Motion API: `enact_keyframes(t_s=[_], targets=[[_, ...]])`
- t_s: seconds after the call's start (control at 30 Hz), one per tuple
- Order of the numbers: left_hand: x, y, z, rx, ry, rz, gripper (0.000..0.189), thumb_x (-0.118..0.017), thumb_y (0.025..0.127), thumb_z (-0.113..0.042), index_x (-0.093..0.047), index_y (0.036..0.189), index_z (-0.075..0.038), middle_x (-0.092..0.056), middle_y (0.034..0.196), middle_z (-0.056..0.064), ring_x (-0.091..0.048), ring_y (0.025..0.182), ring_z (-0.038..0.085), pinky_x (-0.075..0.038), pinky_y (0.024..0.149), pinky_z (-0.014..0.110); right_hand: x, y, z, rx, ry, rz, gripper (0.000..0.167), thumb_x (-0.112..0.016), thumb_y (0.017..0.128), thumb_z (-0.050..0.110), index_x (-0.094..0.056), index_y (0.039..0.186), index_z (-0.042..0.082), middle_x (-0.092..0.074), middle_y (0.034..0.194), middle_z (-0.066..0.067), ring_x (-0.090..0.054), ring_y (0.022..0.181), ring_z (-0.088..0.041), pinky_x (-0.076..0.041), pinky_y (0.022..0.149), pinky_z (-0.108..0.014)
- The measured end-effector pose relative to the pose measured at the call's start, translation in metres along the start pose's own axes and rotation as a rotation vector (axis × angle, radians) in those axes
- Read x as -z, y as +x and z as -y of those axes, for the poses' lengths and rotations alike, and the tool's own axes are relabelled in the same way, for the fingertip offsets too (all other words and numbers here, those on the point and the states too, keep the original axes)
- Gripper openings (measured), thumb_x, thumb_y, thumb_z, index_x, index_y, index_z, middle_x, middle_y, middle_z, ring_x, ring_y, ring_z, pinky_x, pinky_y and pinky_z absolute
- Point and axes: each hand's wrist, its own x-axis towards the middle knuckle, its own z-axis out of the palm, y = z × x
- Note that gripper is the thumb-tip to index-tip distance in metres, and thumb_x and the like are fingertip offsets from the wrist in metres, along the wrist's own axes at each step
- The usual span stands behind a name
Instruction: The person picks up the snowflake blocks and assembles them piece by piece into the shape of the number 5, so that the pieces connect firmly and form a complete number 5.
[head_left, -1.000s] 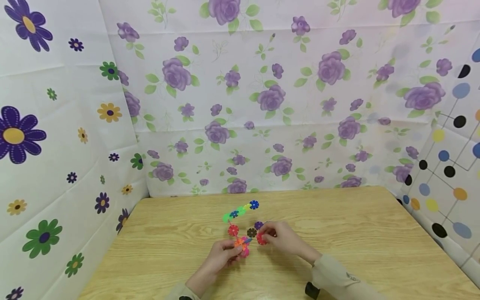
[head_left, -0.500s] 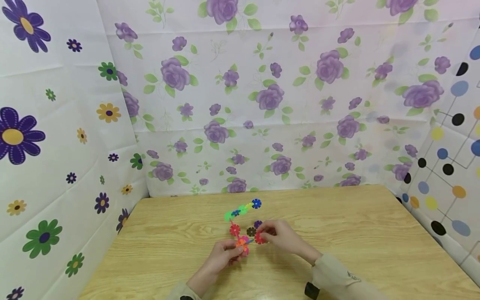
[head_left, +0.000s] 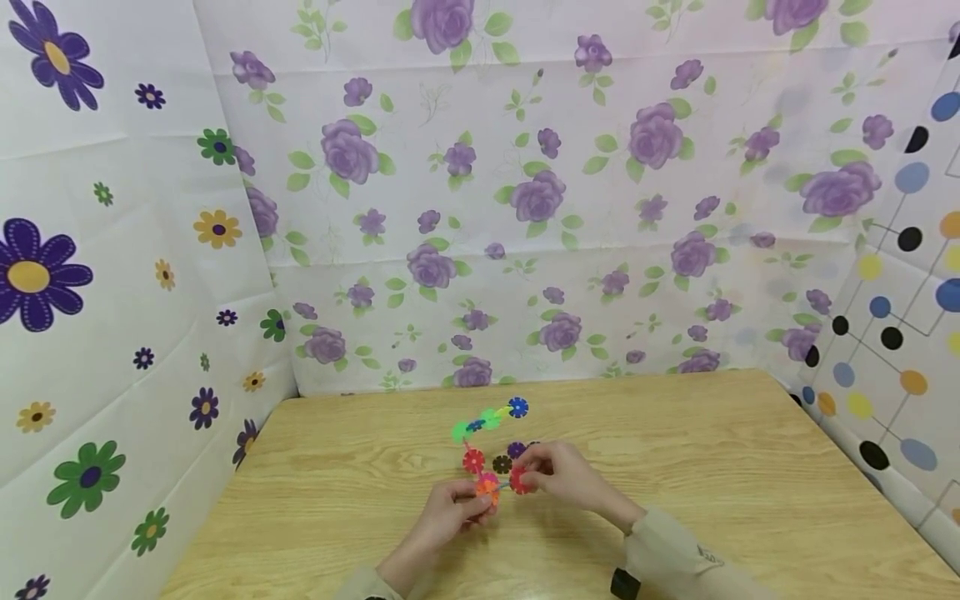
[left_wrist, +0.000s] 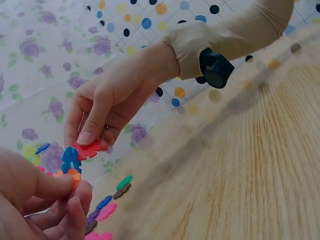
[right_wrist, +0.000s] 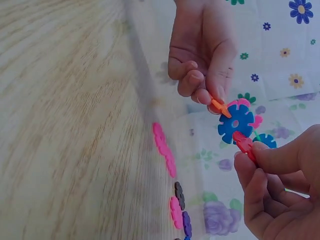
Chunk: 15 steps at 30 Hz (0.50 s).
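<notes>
My left hand (head_left: 447, 508) pinches an orange notched snowflake disc (head_left: 487, 489), part of a chain of linked plastic discs. A blue disc (right_wrist: 227, 131) is slotted to the orange one and reaches toward my right hand (head_left: 562, 477). Between my right thumb and fingertips is a red disc (right_wrist: 243, 144), its edge meeting the blue disc's edge. How deep the slots sit in each other, I cannot tell. Farther along, the chain has another red disc (head_left: 473, 461), green discs (head_left: 491, 418), a yellow one and a blue end disc (head_left: 518, 407).
Loose discs lie on the wooden table (head_left: 337, 467) beyond my hands, among them a brown one (head_left: 502, 464), a purple one (head_left: 516, 450), a pink one (right_wrist: 164, 150) and a green one (left_wrist: 124, 182). Patterned cloths stand behind the table and at both sides.
The gap between the blue disc and the red disc has closed, and they now meet. The chain has shifted slightly to the right with my left hand; my right hand has barely moved.
</notes>
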Motion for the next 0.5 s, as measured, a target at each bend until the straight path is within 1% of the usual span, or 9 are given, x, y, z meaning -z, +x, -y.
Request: enact_keyframes(t_s=[0.07,0.17,0.23,0.33,0.43,0.5], targets=[[-0.002,-0.002,-0.003,-0.033,0.018,0.000,0.022,-0.064,0.092,-0.008,-0.068,0.104,0.009,-0.073,0.082,0.005,-0.062,0.066,0.007,-0.051,0.061,0.021,0.000,-0.002,0.001,0.000,0.005,-0.007,0.012,-0.064,0.090,0.005,-0.072,0.099,0.007,-0.068,0.079,-0.001,-0.062,0.064,-0.018,-0.048,0.053,-0.020],[-0.004,-0.005,-0.008,-0.077,0.044,0.001,0.017,-0.064,0.091,-0.004,-0.068,0.099,0.011,-0.073,0.081,0.009,-0.063,0.066,0.008,-0.056,0.063,0.026,0.001,-0.005,0.003,0.004,0.034,-0.007,0.012,-0.063,0.089,0.000,-0.071,0.096,0.005,-0.067,0.079,-0.003,-0.060,0.063,-0.012,-0.048,0.052,-0.020],[-0.006,-0.006,-0.011,-0.092,0.056,0.001,0.016,-0.063,0.091,-0.002,-0.069,0.097,0.011,-0.072,0.080,0.009,-0.063,0.066,0.009,-0.057,0.065,0.028,0.002,-0.007,0.005,0.000,0.059,0.001,0.010,-0.062,0.089,-0.002,-0.069,0.094,0.004,-0.066,0.079,-0.004,-0.059,0.063,-0.009,-0.048,0.053,-0.019],[-0.009,-0.008,-0.015,-0.097,0.062,0.002,0.014,-0.063,0.091,-0.002,-0.068,0.094,0.011,-0.072,0.080,0.010,-0.063,0.067,0.010,-0.058,0.066,0.031,0.002,-0.011,0.008,-0.016,0.079,0.011,0.006,-0.062,0.090,-0.001,-0.066,0.088,0.004,-0.064,0.076,-0.005,-0.055,0.061,-0.008,-0.045,0.051,-0.018],[-0.011,-0.010,-0.017,-0.090,0.048,0.005,0.014,-0.063,0.091,-0.001,-0.068,0.094,0.012,-0.072,0.081,0.011,-0.064,0.068,0.009,-0.058,0.067,0.032,0.001,-0.014,0.011,-0.042,0.087,0.010,0.008,-0.061,0.092,0.002,-0.063,0.085,0.004,-0.062,0.073,-0.006,-0.051,0.058,-0.007,-0.040,0.049,-0.017],[-0.011,-0.011,-0.018,-0.083,0.035,0.003,0.014,-0.063,0.090,0.000,-0.067,0.095,0.013,-0.072,0.082,0.011,-0.064,0.069,0.009,-0.058,0.069,0.032,0.001,-0.016,0.013,-0.053,0.091,0.007,0.008,-0.061,0.093,0.002,-0.062,0.085,0.003,-0.061,0.073,-0.007,-0.049,0.057,-0.006,-0.039,0.049,-0.017]])
